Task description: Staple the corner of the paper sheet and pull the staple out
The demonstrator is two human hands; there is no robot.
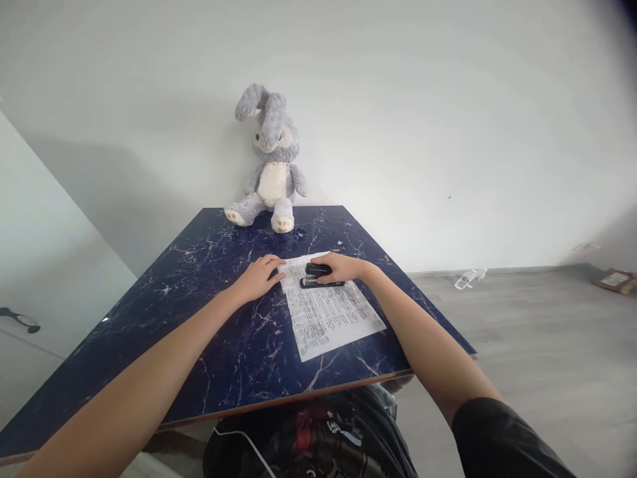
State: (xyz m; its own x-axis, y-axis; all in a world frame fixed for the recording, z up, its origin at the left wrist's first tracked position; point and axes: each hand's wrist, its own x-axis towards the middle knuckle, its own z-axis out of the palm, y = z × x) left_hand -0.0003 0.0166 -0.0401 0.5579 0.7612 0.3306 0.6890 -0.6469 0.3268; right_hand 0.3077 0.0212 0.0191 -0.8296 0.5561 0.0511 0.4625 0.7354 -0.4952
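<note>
A printed sheet of paper [333, 318] lies at a slant on the dark blue marbled table [239, 358]; whether it is one sheet or more I cannot tell. Over its far part is a black stapler [307, 281], lying roughly crosswise, with its top arm raised from the base. My right hand [338, 267] is closed around the stapler from the right side. At the paper's far left edge rests my left hand [259, 275], palm down, fingers stretched out, with the fingertips touching the paper.
A grey plush rabbit [273, 179] sits at the table's far edge against the white wall [423, 119]. On the floor to the right lie a crumpled clear plastic item [470, 279] and a brown package [616, 281]. A black handle [20, 320] juts in at the left.
</note>
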